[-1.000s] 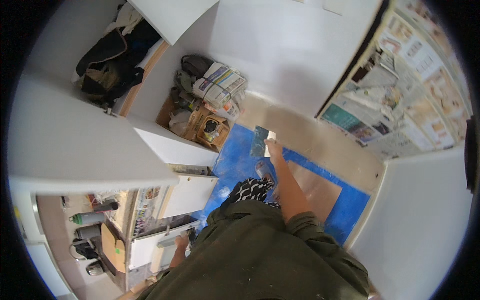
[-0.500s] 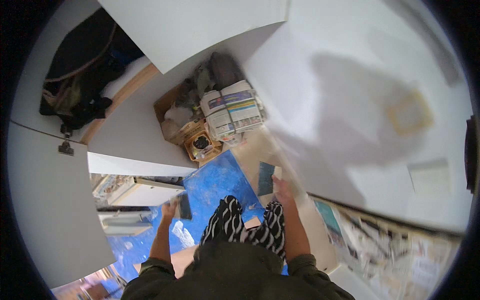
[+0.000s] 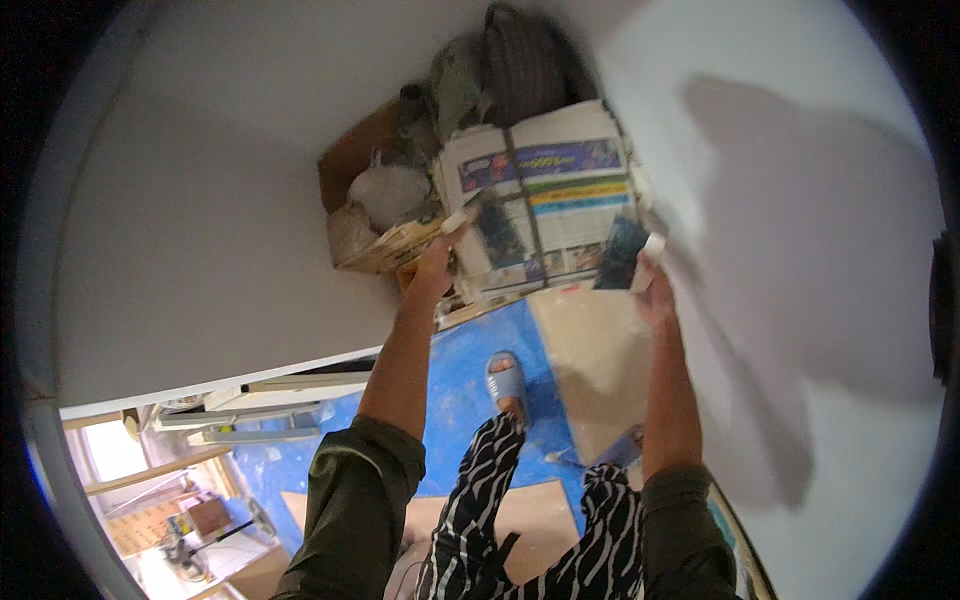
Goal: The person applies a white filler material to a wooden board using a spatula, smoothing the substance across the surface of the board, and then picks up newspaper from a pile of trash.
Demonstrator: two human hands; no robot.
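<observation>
Both of my arms reach forward over a tied bundle of newspapers (image 3: 580, 222). My left hand (image 3: 436, 268) is closed on the pale edge of a flat, dark rectangular blade-like tool (image 3: 497, 232), blurred by motion. At the bundle's right side, my right hand (image 3: 656, 298) grips a similar dark flat tool (image 3: 619, 252) by its light edge. The two tools are apart, both held in front of the newspapers; whether either touches the paper I cannot tell. Most fingers of each hand are hidden or smeared.
Left of the newspapers stands a cardboard box (image 3: 337, 168) holding a plastic bag (image 3: 390, 194). A dark ribbed bag (image 3: 527, 72) is behind. Blue sheeting (image 3: 470, 350) and a beige board (image 3: 590, 365) cover the floor. Walls rise on the left (image 3: 230, 230) and right (image 3: 830, 290).
My view has shifted toward the corner, so the newspapers appear larger and nearer. Both hands, still holding the tools, have come up and forward from beside my legs. A slippered foot now shows.
</observation>
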